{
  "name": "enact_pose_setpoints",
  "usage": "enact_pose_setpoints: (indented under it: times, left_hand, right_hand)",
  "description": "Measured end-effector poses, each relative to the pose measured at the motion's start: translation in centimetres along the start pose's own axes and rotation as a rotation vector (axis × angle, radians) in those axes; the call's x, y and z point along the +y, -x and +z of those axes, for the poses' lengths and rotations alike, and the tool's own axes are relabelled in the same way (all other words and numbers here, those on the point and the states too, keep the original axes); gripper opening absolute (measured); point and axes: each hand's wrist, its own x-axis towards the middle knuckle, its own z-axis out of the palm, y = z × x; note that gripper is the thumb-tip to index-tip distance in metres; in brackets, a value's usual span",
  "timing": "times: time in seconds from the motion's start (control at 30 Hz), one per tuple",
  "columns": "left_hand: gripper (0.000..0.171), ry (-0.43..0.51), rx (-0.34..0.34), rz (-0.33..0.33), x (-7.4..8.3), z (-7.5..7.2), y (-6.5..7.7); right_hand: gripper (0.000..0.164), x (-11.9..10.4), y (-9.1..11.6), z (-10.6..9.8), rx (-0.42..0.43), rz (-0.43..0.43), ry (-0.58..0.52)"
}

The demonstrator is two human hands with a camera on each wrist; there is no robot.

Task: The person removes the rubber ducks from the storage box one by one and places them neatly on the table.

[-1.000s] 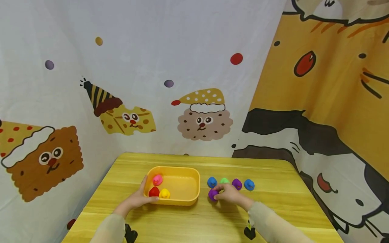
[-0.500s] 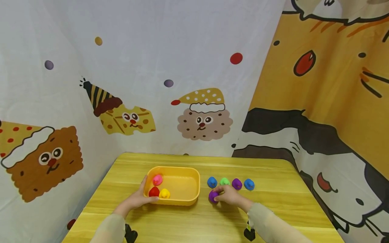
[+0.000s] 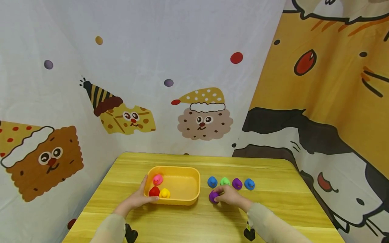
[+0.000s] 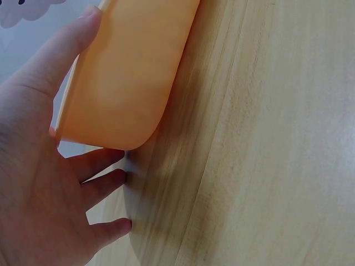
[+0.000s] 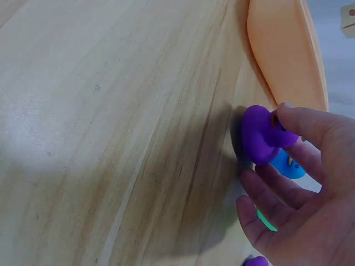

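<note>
Nearest, the right hand pinches the front purple duck between thumb and fingers, just right of the yellow tub; whether it touches the table I cannot tell. It looks light, smooth and slightly squashy, probably hard to break, so a gentle pinch across its rounded body or head should do; pressing hard might make it slip. The left hand holds the tub's near-left corner, thumb over the rim. Being thin-walled, seemingly light plastic, the tub probably slides easily and is best held there. Beyond the right hand, four ducks stand in a row before a printed curtain.
</note>
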Motion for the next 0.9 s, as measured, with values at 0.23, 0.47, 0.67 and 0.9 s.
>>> enact_pose_setpoints:
  times: [0.23, 0.47, 0.67, 0.9]
  left_hand:
    - [0.123, 0.005, 0.001, 0.003, 0.12, 0.01, 0.00]
    - [0.122, 0.017, 0.002, -0.009, -0.14, 0.05, -0.18]
    - [0.123, 0.008, 0.004, -0.008, -0.24, 0.11, -0.32]
    - [0.123, 0.005, 0.005, -0.007, -0.14, 0.08, -0.17]
  right_hand:
    - [0.028, 0.11, -0.03, 0.06, -0.006, 0.015, -0.010]
    - [0.026, 0.28, -0.28, 0.24, -0.005, 0.010, 0.011]
    - [0.027, 0.35, -0.40, 0.38, 0.002, 0.010, 0.014]
    - [0.028, 0.44, -0.44, 0.44, 0.002, 0.004, 0.005]
